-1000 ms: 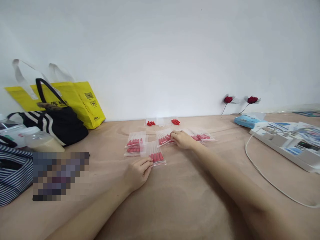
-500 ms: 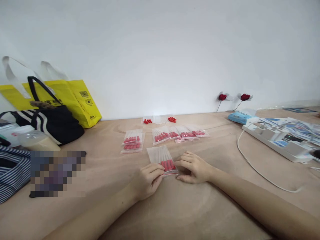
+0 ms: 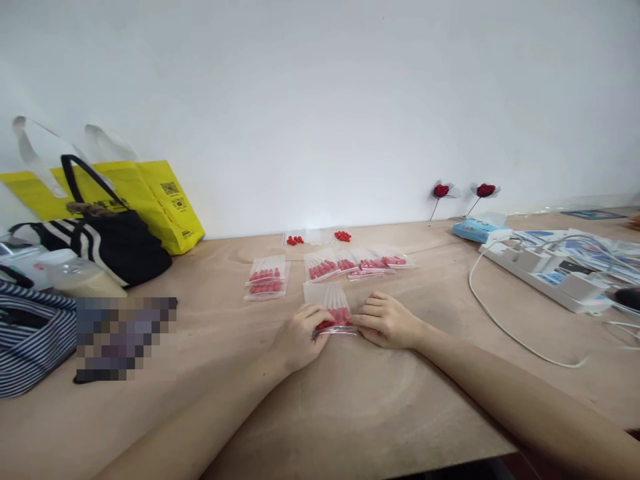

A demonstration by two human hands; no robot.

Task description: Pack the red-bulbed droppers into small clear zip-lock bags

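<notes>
In front of me on the table lies a clear zip-lock bag (image 3: pixel 326 294) holding several red-tipped pale sticks, its zip edge toward me. My left hand (image 3: pixel 301 335) is closed at the bag's near left corner, with thumb and fingers pinched together. At the near right corner my right hand (image 3: pixel 387 322) has its fingers curled and pressed on the bag's edge. Further back are similar filled zip bags (image 3: pixel 320 268), overlapping in a row. Two more stacked bags (image 3: pixel 267 275) lie to the left of that row.
Small red pieces (image 3: pixel 343 236) lie on clear plastic by the wall. A yellow bag (image 3: pixel 173 200), a black bag (image 3: pixel 127 243) and a bottle (image 3: pixel 83 275) stand left. On the right are a tissue pack (image 3: pixel 475 230), a power strip (image 3: pixel 540 277) and a white cable (image 3: pixel 505 337).
My right hand has closed in on the bag's right corner. My left fingers have shifted over its near left corner. The bag now lies straighter, and the view has tilted slightly.
</notes>
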